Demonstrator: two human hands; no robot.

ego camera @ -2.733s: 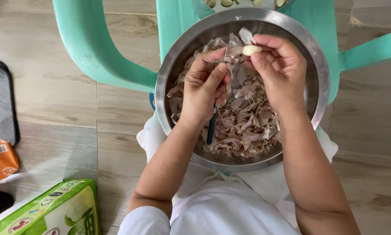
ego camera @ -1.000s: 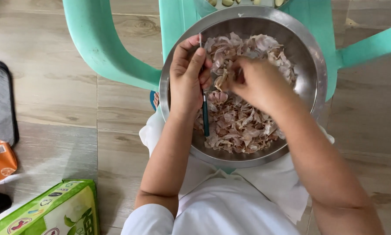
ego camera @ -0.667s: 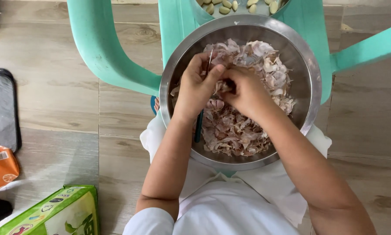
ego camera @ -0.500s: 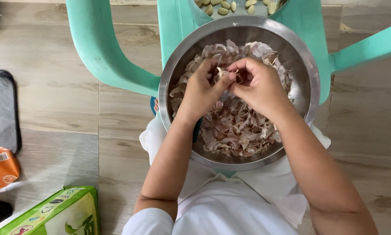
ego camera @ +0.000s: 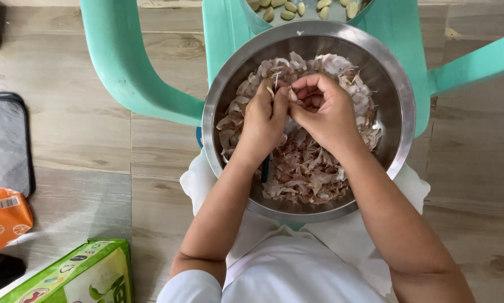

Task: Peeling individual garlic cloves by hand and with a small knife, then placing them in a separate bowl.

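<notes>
A wide steel bowl (ego camera: 400, 101) rests on my lap, heaped with papery garlic skins (ego camera: 313, 171). Over its middle my left hand (ego camera: 261, 120) grips a small knife whose dark blue handle (ego camera: 266, 168) pokes out below the palm. My right hand (ego camera: 325, 109) is pressed against the left one, fingertips pinching a garlic clove (ego camera: 291, 94) between them. Both hands meet just above the skins. The knife blade is hidden by my fingers.
A second container with peeled cloves (ego camera: 297, 8) sits on the teal plastic chair (ego camera: 134, 73) beyond the bowl. On the wooden floor at left lie a grey mat (ego camera: 5, 140), an orange packet (ego camera: 2, 216) and a green carton (ego camera: 78, 278).
My right hand dropped from the bowl's far rim into the skins, picked up a clove and joined the left hand. The view shifted slightly downward, showing more of the upper container.
</notes>
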